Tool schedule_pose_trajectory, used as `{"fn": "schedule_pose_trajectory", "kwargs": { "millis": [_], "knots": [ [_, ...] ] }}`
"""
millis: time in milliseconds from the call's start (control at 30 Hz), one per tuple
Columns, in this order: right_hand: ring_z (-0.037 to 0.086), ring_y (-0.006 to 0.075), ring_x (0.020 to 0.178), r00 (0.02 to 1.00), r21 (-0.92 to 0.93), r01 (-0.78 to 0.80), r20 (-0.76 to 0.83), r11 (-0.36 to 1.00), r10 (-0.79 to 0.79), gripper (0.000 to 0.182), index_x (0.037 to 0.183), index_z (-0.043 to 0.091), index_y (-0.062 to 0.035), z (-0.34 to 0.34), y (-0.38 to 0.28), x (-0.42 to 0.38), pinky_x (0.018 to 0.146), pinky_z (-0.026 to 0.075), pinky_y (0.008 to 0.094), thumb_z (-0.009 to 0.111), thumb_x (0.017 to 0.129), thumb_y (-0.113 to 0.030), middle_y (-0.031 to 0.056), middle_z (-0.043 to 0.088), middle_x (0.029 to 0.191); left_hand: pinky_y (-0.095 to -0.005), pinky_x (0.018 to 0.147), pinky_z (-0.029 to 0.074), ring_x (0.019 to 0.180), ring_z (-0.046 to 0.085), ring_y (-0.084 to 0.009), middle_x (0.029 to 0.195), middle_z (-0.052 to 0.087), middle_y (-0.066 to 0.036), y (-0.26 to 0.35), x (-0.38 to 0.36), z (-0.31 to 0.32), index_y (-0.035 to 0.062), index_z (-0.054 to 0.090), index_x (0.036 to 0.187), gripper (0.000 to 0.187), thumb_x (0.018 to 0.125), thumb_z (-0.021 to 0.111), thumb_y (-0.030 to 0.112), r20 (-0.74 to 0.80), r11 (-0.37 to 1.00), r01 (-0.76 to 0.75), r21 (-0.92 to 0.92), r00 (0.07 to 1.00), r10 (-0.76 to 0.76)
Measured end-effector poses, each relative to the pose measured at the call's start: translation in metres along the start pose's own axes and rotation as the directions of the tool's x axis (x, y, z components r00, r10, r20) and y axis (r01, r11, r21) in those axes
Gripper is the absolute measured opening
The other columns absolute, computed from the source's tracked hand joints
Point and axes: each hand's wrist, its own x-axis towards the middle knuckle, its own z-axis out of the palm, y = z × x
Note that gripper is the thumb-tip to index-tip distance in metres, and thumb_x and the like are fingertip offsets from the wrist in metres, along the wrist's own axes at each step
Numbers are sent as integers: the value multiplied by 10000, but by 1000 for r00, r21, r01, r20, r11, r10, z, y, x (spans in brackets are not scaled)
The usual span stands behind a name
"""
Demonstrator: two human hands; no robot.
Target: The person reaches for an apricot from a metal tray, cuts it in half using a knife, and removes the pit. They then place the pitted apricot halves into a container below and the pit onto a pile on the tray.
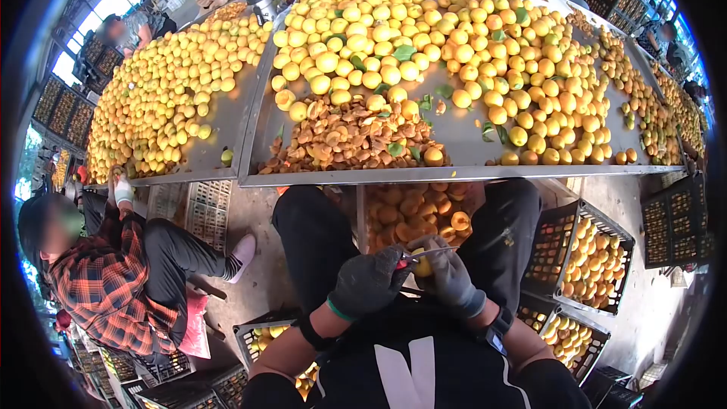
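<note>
My left hand (365,283), in a dark grey glove with a green cuff edge, is closed around the red handle of a small knife (405,260). Its thin blade points right, against a yellow apricot (422,266). That apricot sits in the fingers of my gloved right hand (448,276), which is partly curled around it. Both hands are over my lap. Just beyond them, between my knees, a container holds orange apricots (420,212).
Ahead stands a metal table (454,175) heaped with yellow apricots (379,23) and a pile of orange-brown fruit pieces (352,136). Black crates of apricots (594,265) stand at right. A person in a plaid shirt (106,276) sits at left; others sit around the table.
</note>
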Motion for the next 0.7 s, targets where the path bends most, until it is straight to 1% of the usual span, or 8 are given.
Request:
{"fn": "schedule_pose_trajectory", "kwargs": {
  "millis": [33, 167, 233, 267, 333, 500, 633, 700],
  "knots": [
    [549, 174, 930, 997, 2, -74, -21, 997, 74, 565, 1099, 564, 31, 1, 0, -2, 854, 424, 270, 366, 984, -485, 106, 529, 1084, -375, 533, 489, 608, 621, -294, 746, 632, -125, 0, -1, 1, 39, 624, 973, 290, 776, 733, 222, -43, 999, -31, 42, 999, 33],
    [539, 146, 919, 993, 36, -98, -65, 995, 100, 541, 1077, 569, 35, 7, -2, -2, 822, 430, 259, 372, 988, -461, 96, 537, 1039, -376, 537, 497, 608, 629, -276, 754, 647, -122, 3, -5, 4, 22, 634, 998, 327, 773, 737, 236, -100, 989, -85, 122, 990, 97],
    [547, 121, 882, 982, -245, 148, -77, 958, -171, 460, 1056, 570, 19, 6, 5, -1, 792, 441, 245, 377, 1005, -395, 79, 564, 963, -375, 540, 501, 609, 629, -278, 755, 647, -125, 2, -8, 4, 20, 633, 996, 329, 772, 738, 237, -50, 992, -77, 98, 995, 82],
    [547, 121, 882, 983, -243, 145, -77, 959, -168, 460, 1056, 570, 19, 8, 6, -1, 792, 441, 245, 377, 1005, -395, 79, 564, 963, -374, 543, 505, 610, 629, -280, 756, 647, -128, 2, -10, 5, 18, 633, 994, 330, 772, 739, 237, 0, 995, -70, 73, 998, 70],
    [509, 59, 695, 988, 91, -61, -136, 994, 73, 353, 1048, 567, -29, 14, 0, -2, 612, 422, 207, 361, 1028, -315, 21, 576, 803, -374, 546, 507, 613, 631, -281, 755, 646, -132, 5, -12, 2, 13, 629, 999, 335, 773, 738, 235, 26, 996, -75, 42, 997, 74],
    [511, 56, 710, 985, 137, -50, -158, 989, 72, 377, 1028, 583, -35, 18, -5, -2, 646, 425, 201, 360, 1027, -338, 9, 579, 810, -373, 545, 508, 610, 632, -278, 741, 642, -129, 7, -15, 2, 1, 616, 1032, 364, 775, 735, 229, 48, 996, -90, 23, 995, 89],
    [524, 75, 742, 976, 134, -143, -146, 981, 162, 375, 1019, 575, -30, 13, -8, -3, 660, 445, 220, 362, 1026, -339, 36, 571, 851, -369, 541, 504, 634, 629, -274, 820, 644, -143, 1, -19, 8, -10, 599, 1077, 369, 792, 706, 200, -2, 973, -183, 139, 983, 186],
    [534, 92, 770, 981, 54, -101, -162, 993, 109, 396, 1010, 568, -19, 13, 1, -2, 676, 460, 241, 348, 1027, -349, 57, 563, 879, -366, 541, 503, 643, 628, -272, 853, 643, -150, -3, -20, 11, -13, 595, 1085, 366, 796, 696, 188, -18, 964, -201, 175, 978, 208]
  ]
}}
